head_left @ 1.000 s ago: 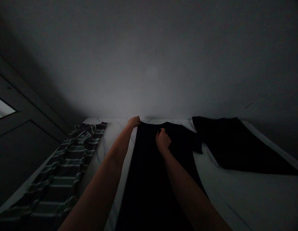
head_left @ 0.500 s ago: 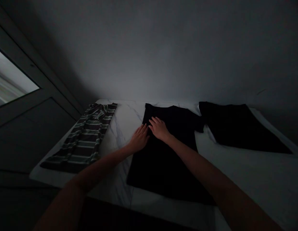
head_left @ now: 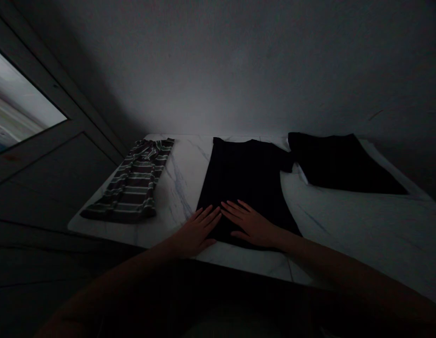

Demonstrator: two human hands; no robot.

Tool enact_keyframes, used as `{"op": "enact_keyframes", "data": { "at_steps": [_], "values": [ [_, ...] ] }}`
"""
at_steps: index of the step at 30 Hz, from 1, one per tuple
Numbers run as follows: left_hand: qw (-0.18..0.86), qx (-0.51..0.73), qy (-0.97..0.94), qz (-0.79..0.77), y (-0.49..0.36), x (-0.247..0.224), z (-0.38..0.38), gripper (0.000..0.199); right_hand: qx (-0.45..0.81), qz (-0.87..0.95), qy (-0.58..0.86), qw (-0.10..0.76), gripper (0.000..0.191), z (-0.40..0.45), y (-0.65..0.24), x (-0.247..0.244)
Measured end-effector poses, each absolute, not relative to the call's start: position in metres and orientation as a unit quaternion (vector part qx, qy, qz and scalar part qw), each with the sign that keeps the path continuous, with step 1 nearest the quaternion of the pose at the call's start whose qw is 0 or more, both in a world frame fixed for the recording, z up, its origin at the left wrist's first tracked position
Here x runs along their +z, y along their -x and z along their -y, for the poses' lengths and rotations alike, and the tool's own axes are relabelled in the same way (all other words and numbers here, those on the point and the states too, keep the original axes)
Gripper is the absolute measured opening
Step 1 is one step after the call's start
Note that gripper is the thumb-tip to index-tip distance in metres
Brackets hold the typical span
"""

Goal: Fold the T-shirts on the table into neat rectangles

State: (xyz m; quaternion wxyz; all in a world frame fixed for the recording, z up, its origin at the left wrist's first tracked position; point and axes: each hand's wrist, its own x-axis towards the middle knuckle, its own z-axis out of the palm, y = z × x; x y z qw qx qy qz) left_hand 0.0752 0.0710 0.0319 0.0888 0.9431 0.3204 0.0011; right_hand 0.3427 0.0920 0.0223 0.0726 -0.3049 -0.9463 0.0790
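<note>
A black T-shirt (head_left: pixel 244 176) lies spread on the marble-patterned table (head_left: pixel 184 176), one short sleeve out to the right and its left edge straight. My left hand (head_left: pixel 198 230) rests flat on the shirt's lower left edge, fingers stretched out. Beside it, my right hand (head_left: pixel 251 223) lies flat on the lower part of the shirt, fingers spread and pointing left. The fingertips of both hands nearly meet. Neither hand grips the cloth.
To the left lies a striped garment (head_left: pixel 133 183), bunched at its far end. Another black garment (head_left: pixel 344 164) lies at the right, over something pale. A grey wall (head_left: pixel 232 70) rises behind the table, and a door (head_left: pixel 38 164) with a glass pane stands at the left.
Both hands have slid from the upper left of the black T-shirt toward its near hem, staying flat. The camera view has shifted slightly. The garments keep their places on the table.
</note>
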Motion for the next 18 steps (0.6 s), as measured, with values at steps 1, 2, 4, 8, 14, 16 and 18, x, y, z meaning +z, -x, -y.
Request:
{"op": "enact_keyframes", "data": {
  "at_steps": [1,2,4,8,14,16,18],
  "values": [
    [0.11,0.0,-0.944,-0.31,-0.073,0.036,-0.067,0.067,0.083,0.948,0.3,0.072,0.068,-0.085,-0.347,0.023],
    [0.136,0.005,-0.944,-0.3,-0.07,0.04,-0.065,0.062,0.088,0.948,0.296,0.073,0.067,-0.078,-0.352,0.023],
    [0.194,0.044,-0.931,-0.305,-0.066,0.049,-0.07,0.051,0.104,0.948,0.291,0.08,0.063,-0.068,-0.361,0.022],
    [0.216,0.189,-0.839,-0.461,-0.064,0.057,-0.127,0.035,0.141,0.918,0.345,0.135,0.048,-0.058,-0.376,0.016],
    [0.09,0.182,-0.808,-0.553,-0.112,0.075,-0.257,0.027,0.05,0.765,0.579,0.277,0.037,-0.067,-0.398,-0.004],
    [0.062,0.157,-0.849,-0.5,-0.153,0.087,-0.288,0.028,0.001,0.736,0.621,0.27,0.036,-0.07,-0.407,-0.006],
    [0.058,0.126,-0.885,-0.445,-0.205,0.098,-0.309,0.028,-0.032,0.71,0.657,0.25,0.034,-0.071,-0.412,-0.004]
  ]
}}
